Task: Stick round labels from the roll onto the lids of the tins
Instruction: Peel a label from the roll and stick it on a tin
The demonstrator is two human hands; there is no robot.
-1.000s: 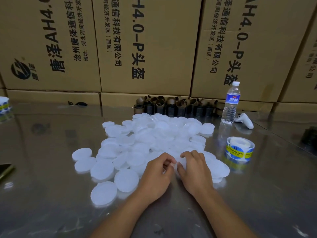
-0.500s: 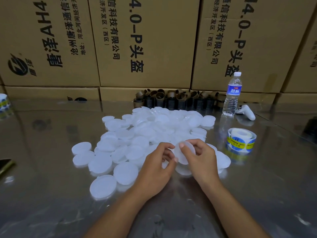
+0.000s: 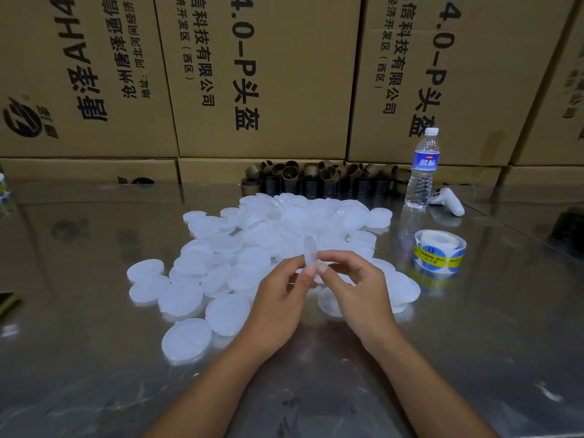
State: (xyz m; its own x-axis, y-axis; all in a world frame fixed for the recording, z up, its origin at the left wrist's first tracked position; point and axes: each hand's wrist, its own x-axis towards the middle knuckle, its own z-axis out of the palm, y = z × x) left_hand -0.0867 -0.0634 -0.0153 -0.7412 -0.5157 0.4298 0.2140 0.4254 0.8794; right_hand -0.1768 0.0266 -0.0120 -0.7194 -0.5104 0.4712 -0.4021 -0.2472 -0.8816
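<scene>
A heap of several white translucent round lids (image 3: 278, 241) lies on the shiny metal table (image 3: 474, 343). One lid (image 3: 310, 252) stands edge-on above the heap, pinched between my left hand (image 3: 281, 298) and my right hand (image 3: 354, 289). Both hands hover at the heap's near edge, fingertips meeting on the lid. The roll of round blue and yellow labels (image 3: 440, 250) sits on the table to the right of my right hand, untouched.
A water bottle (image 3: 422, 169) and a white controller (image 3: 448, 201) stand at the back right. A row of brown cardboard cores (image 3: 316, 181) lines the foot of the stacked cartons (image 3: 259, 77). A dark object (image 3: 8, 300) lies at the left edge.
Both hands lifted one lid off the heap and turned it from flat to edge-on. The hands rose slightly from the table.
</scene>
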